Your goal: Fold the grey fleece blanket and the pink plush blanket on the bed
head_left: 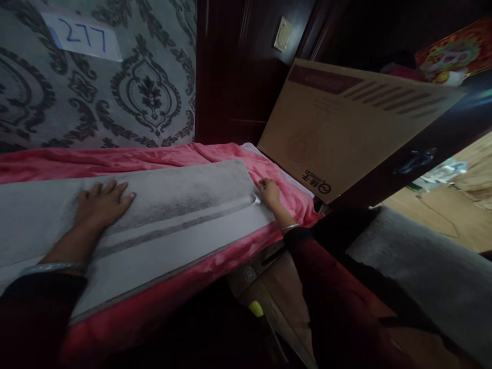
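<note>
A long piece of grey plush fabric point(200, 182) lies over a pink blanket point(154, 159), with a folded or rolled edge along its length. Below that edge runs a smooth white surface point(172, 256) crossed by a narrow grey band point(165, 233). My left hand point(102, 205) presses flat on the plush, fingers spread. At the fabric's right end, my right hand point(268, 192) has its fingers pinched together on the edge. A small pale, shiny bit point(255, 200) shows beside those fingers; its kind is unclear.
A large cardboard box point(338, 128) leans at the right against dark wooden furniture point(234, 72). Grey patterned wallpaper point(149, 97) with a paper marked 277 point(84, 38) rises behind. Another grey plush piece point(426, 277) lies at lower right. A yellow-green object point(255, 308) shows below.
</note>
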Tool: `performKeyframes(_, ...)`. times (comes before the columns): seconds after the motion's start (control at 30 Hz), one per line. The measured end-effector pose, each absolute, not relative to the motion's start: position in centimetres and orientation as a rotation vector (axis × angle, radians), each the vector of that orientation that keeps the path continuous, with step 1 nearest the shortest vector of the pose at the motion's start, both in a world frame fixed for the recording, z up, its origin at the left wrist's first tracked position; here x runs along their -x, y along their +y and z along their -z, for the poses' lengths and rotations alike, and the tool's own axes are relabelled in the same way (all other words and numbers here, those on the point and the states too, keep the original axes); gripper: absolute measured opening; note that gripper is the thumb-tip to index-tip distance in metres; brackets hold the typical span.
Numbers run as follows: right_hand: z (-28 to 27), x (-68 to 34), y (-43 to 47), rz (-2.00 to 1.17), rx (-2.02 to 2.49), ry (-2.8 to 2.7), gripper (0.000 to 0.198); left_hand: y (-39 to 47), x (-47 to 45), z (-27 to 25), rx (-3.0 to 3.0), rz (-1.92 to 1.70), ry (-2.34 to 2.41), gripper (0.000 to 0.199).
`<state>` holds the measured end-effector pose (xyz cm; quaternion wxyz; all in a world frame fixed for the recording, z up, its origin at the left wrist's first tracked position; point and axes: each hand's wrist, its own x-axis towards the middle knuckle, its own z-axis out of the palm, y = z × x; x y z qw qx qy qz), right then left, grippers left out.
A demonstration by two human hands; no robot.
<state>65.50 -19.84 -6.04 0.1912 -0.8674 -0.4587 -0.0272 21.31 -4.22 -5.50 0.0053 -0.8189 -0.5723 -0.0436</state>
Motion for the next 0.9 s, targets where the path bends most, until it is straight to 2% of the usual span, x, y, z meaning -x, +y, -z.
performKeyframes(0.23, 7.7, -66.9, -20.3, -0.072, 2.549, -1.289, 0.028, -4.5, -21.5, 5.4, 2.609, 0.159, -1.776, 0.078)
performKeyframes(0.5, 8.8, -66.4, -19.9, 0.037, 2.49, -1.259, 0.036, -4.5, -21.7, 5.4, 2.603, 0.158, -1.762, 0.072)
performKeyframes(0.73, 9.9, -66.7, -20.2, 0.021, 2.467, -1.274, 0.029, -4.2, -21.8, 5.7, 2.556, 0.133, -1.794, 0.07)
performKeyframes(0.9, 7.9, -65.9, -19.7, 0.127, 2.434, -1.245, 0.042, -3.3, -21.6, 6.4, 2.492, 0.08, -1.805, 0.069)
